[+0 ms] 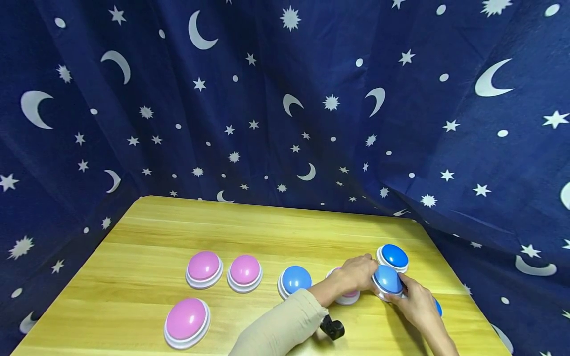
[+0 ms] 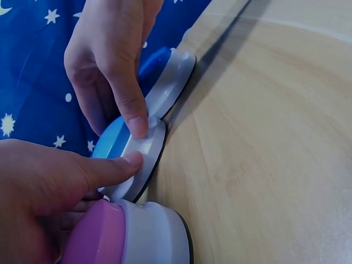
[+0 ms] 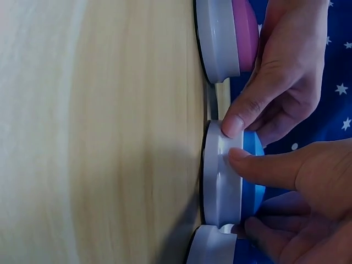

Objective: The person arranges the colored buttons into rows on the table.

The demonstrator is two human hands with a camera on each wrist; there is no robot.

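Note:
Both hands hold one light-blue push button [image 1: 388, 278] with a white base, at the right part of the table. My left hand [image 1: 358, 273] grips its left side, thumb on the white rim in the left wrist view. From the right, my right hand [image 1: 417, 302] pinches the same base, its thumb [image 3: 258, 165] along the rim. A pink button [image 1: 350, 295] lies partly hidden under the left wrist. Just behind the held button sits a darker blue button [image 1: 395, 255]. Another blue button [image 1: 438, 307] is mostly covered by the right hand.
Left of the hands is a light-blue button [image 1: 296, 278]. Further left stand pink buttons: one [image 1: 244, 271], a second [image 1: 204, 265] and a nearer one [image 1: 186, 319]. A dark star-patterned cloth [image 1: 267, 99] hangs round the wooden table [image 1: 111, 287].

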